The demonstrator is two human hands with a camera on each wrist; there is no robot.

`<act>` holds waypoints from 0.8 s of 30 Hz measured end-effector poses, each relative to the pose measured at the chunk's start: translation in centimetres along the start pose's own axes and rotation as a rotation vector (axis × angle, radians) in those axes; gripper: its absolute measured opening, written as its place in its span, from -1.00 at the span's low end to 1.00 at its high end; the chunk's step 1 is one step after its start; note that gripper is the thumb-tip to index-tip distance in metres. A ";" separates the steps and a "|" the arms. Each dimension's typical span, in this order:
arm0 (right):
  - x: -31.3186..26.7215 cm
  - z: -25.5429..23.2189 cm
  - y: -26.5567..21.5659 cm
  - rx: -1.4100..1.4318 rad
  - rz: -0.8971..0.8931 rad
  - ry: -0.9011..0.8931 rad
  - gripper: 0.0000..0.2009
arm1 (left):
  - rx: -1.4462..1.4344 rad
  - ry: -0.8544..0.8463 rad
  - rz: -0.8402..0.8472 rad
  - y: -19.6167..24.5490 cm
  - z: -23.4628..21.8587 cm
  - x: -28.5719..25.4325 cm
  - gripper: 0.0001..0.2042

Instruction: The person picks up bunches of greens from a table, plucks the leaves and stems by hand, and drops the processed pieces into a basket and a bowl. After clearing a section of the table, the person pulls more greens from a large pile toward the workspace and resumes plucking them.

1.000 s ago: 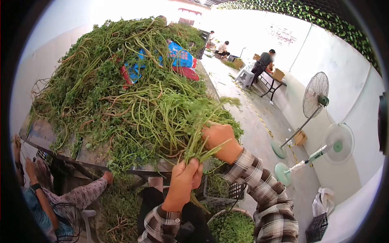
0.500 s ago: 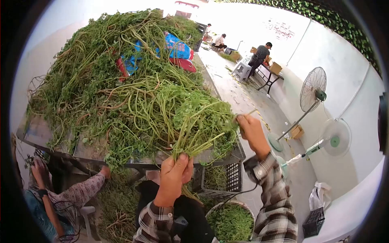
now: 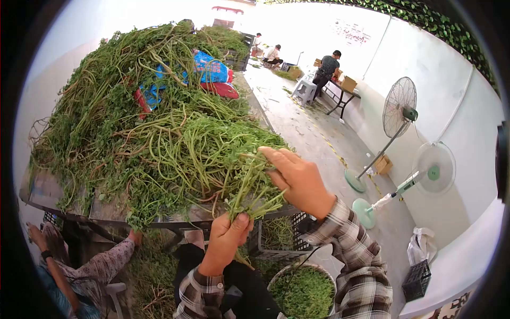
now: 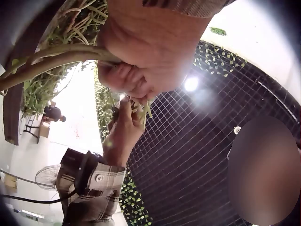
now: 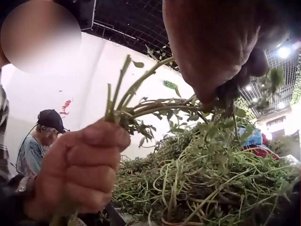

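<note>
My left hand (image 3: 226,242) grips a bunch of green leafy stems (image 3: 247,194) at the near edge of the table. In the left wrist view, the thick lower stems (image 4: 51,61) stick out from the curled fingers. My right hand (image 3: 304,183) is just above and to the right of the bunch; in the right wrist view, its curled fingers pinch leafy stems (image 5: 164,107) that stretch across from the left hand. Behind both hands a large heap of the same greens (image 3: 159,143) covers much of the table (image 3: 103,210).
Below the table edge stand a black crate (image 3: 305,242) and a round tub of green leaves (image 3: 303,292). A blue and red sack (image 3: 212,72) lies in the heap. Another person (image 3: 66,282) sits at the left. Standing fans (image 3: 401,109) line the right wall.
My right hand first pulled away rightward from the bunch, then came back left to its leafy tops. The left hand has kept its grip. The head view has shifted slightly.
</note>
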State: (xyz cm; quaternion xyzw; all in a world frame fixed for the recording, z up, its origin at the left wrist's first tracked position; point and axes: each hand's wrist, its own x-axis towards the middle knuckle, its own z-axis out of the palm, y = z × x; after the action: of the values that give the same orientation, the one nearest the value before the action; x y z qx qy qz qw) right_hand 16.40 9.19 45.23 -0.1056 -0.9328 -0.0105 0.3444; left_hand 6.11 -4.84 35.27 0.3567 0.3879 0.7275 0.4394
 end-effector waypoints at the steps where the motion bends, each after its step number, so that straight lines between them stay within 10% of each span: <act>1: 0.1 0.2 0.3 0.002 0.004 0.003 -0.71 | 0.004 -0.002 -0.003 0.1 0.0 0.0 -0.66; 6: 0.3 2.4 4.7 -0.285 -0.044 0.008 -0.86 | 0.011 -0.059 0.013 0.2 -0.1 -0.2 -0.67; 10: -0.8 -0.7 14.4 -0.147 0.314 0.146 -0.83 | -0.008 -0.026 0.063 0.9 -0.6 -0.5 -0.68; 17: -2.2 -1.2 8.9 0.789 0.868 0.016 -0.82 | -0.212 0.097 0.062 -0.1 -0.4 0.3 -0.70; 24: -2.8 0.4 4.4 0.987 0.815 -0.163 -0.80 | -0.219 0.213 0.149 0.5 -0.3 0.7 -0.77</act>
State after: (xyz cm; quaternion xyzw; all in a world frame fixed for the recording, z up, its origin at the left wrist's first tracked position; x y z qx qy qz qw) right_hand 19.11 12.97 42.91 -0.2809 -0.7361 0.5596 0.2570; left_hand 5.40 -4.48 35.68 0.2556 0.3232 0.8296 0.3769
